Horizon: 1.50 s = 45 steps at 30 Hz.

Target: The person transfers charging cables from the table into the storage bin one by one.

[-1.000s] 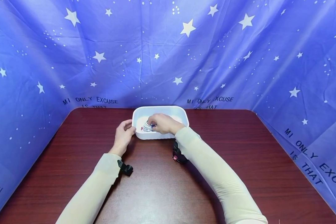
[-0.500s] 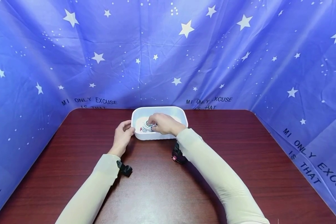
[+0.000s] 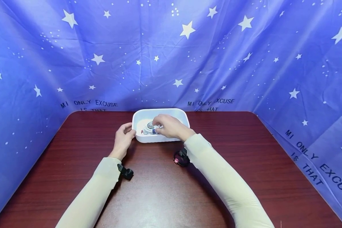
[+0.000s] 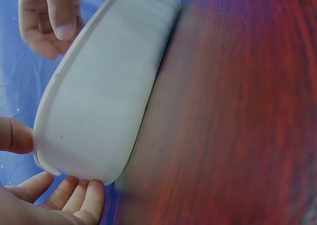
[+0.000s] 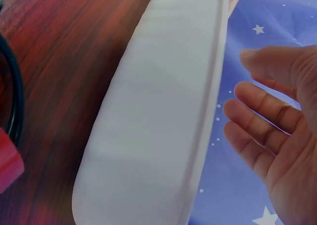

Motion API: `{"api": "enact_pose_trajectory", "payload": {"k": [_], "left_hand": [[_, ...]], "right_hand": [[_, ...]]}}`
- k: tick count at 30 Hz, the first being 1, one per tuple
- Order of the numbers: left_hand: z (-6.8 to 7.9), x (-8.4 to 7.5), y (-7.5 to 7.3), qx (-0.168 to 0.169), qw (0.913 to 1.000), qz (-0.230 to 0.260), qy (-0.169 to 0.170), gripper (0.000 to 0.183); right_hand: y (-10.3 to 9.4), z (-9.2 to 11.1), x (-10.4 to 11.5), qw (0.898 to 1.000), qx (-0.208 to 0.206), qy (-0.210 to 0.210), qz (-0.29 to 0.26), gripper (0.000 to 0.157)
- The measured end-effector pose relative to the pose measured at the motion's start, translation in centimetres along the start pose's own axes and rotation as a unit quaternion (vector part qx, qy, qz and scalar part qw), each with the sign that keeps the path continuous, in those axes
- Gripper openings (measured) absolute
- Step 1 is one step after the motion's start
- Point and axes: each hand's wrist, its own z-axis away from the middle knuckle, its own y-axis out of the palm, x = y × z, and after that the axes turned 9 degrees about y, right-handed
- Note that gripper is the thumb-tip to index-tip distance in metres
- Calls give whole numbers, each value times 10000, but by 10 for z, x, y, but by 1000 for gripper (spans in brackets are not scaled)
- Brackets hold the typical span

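Note:
A white plastic box (image 3: 151, 139) stands near the table's back edge. Inside, toward its left end, lies a coiled white cable (image 3: 148, 128) with a small red bit and a blue spot. My left hand (image 3: 123, 140) holds the box's left end; in the left wrist view its thumb (image 4: 19, 136) meets the rim and the fingers rest against the end wall. Over the box, beside the coil, is my right hand (image 3: 171, 126). The right wrist view shows its fingers (image 5: 255, 121) loosely bent above the rim, with nothing visible between them. The box wall hides the coil from both wrist views.
The dark red wooden table (image 3: 148, 196) spreads toward me. A blue curtain (image 3: 165, 72) with white stars and lettering encloses the back and sides. Black wrist gear (image 3: 181, 157) hangs under the right sleeve, and another black piece (image 3: 126, 172) sits at the left cuff.
My right hand has shifted slightly right, away from the coil, and more of the cable shows. The left hand stays at the box's end. The whole head view has drifted a little.

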Motion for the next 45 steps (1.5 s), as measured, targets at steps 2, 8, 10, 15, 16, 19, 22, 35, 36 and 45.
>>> {"api": "enact_pose_trajectory", "payload": {"k": [2,8,10,15,16,19,22,35,36,45], "left_hand": [[0,0,-1,-17,10000,34,37,47],[-1,1,-2,65,9999,6,-146,49],[-2,1,-2,83,9998,2,-160,49],[-1,0,-1,87,9999,-11,-136,49],[-1,0,-1,91,9999,-14,-140,49],[-1,-1,0,94,9999,-23,-139,48],[-1,-1,-1,95,9999,-23,-126,49],[0,-2,-1,101,9998,-35,-139,50],[0,-2,-1,97,9999,-24,-131,50],[-1,-1,-2,105,9998,-28,-159,50]], "right_hand": [[-1,3,0,10000,-54,-18,-46,24],[-2,15,-2,9994,-256,-139,-182,25],[-3,19,-3,9989,-335,-213,-241,24],[-6,34,-5,9977,-490,-320,-347,23],[-6,37,-5,9974,-518,-335,-364,22],[-7,46,-6,9967,-620,-347,-381,21],[-7,54,-6,9958,-684,-301,-522,20],[-6,80,-14,9886,-805,-139,-1268,19],[-5,81,-15,9884,-804,-125,-1281,19],[-1,93,-22,9903,-799,89,-1133,24]]}}
